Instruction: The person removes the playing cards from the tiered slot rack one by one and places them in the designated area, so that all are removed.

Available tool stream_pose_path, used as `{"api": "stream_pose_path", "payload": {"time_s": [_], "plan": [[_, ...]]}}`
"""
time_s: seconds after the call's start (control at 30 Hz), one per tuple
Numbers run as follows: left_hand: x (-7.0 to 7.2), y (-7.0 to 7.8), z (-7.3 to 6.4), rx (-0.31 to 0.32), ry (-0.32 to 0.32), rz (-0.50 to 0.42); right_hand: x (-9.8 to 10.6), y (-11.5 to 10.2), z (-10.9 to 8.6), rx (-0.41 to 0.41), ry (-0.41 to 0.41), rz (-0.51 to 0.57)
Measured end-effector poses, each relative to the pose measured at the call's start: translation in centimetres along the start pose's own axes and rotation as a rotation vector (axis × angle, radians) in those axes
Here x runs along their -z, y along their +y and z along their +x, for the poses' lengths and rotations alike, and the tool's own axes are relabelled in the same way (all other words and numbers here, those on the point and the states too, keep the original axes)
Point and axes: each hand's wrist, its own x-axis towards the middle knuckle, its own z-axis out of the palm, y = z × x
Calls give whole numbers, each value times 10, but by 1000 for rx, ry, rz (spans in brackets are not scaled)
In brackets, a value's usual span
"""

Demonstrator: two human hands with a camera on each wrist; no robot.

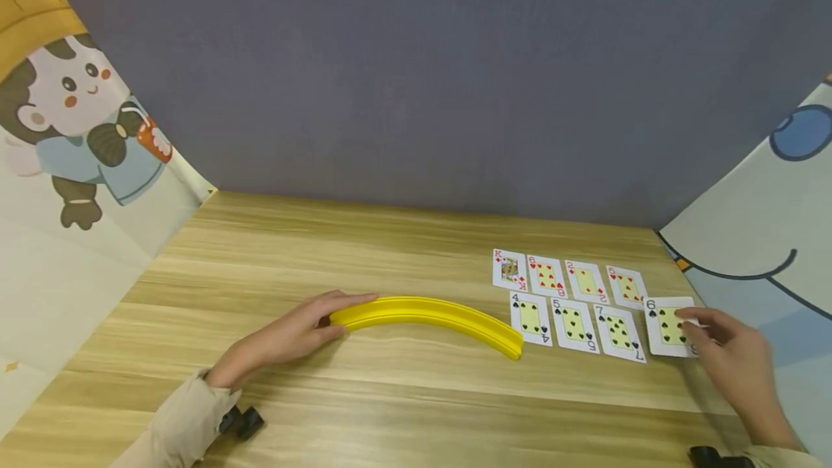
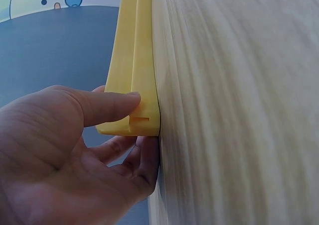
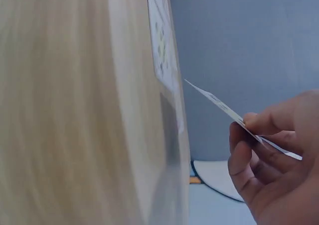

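My left hand [image 1: 292, 331] grips the left end of a curved yellow plastic card holder [image 1: 422, 309] with a groove along it. In the left wrist view the thumb presses one face of the card holder [image 2: 137, 60], the fingers behind its end, beside the wooden surface. My right hand [image 1: 741, 356] pinches a six of spades [image 1: 664, 327] between thumb and fingers. The right wrist view shows this card [image 3: 219, 104] tilted, raised off the table; a white edge [image 3: 281, 149] shows farther back among the fingers, and I cannot tell if it is a second card.
Face-up cards lie in two rows: a king of diamonds [image 1: 509, 269] and other red cards behind, a four [image 1: 530, 318], five [image 1: 575, 325] and seven of spades [image 1: 620, 333] in front. The holder's right end reaches the four. A grey wall [image 1: 416, 92] bounds the wooden table [image 1: 390, 410].
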Motion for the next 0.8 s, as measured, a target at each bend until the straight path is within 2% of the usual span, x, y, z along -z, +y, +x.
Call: {"api": "stream_pose_path", "payload": {"time_s": [0.17,0.4,0.5,0.6,0.8], "plan": [[0,-1,0,3,2,2,0,10,1,-73,-105,-62],[-1,-2,0,5,2,2,-3,23,4,9,-251,-162],[-1,-2,0,4,3,4,-5,25,3,2,-307,-190],[-1,-3,-1,5,3,5,-7,26,3,14,-340,-218],[-1,-5,0,4,-3,5,-9,23,5,74,-344,-254]]}}
